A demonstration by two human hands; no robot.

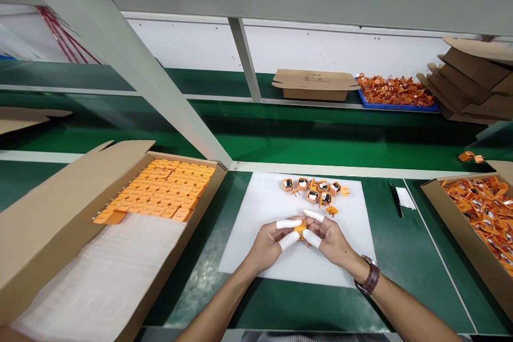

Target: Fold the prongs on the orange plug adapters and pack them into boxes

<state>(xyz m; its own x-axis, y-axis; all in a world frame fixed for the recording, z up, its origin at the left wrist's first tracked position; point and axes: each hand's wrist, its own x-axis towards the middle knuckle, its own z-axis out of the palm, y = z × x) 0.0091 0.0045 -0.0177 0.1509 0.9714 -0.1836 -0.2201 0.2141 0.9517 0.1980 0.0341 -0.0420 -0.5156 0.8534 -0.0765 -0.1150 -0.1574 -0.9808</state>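
Orange piece: above the white sheet (248, 248), between the fingertips of both hands, which partly cover the orange piece (300, 228).
Left hand: the left hand (266, 246) pinches it with covered thumb and forefinger.
Right hand: the right hand (331, 240) pinches it from the other side, thumb against it, forefinger raised just beyond; watch (372, 274) at the wrist.
Just beyond: a loose cluster of orange parts (316, 196) on the sheet.
Left: an open carton (160, 278) with orange rows (164, 187).
Right: a black pen (396, 200), then a filled box (460, 232).
In the way: a slanted post (172, 112) before the shelf (200, 79).
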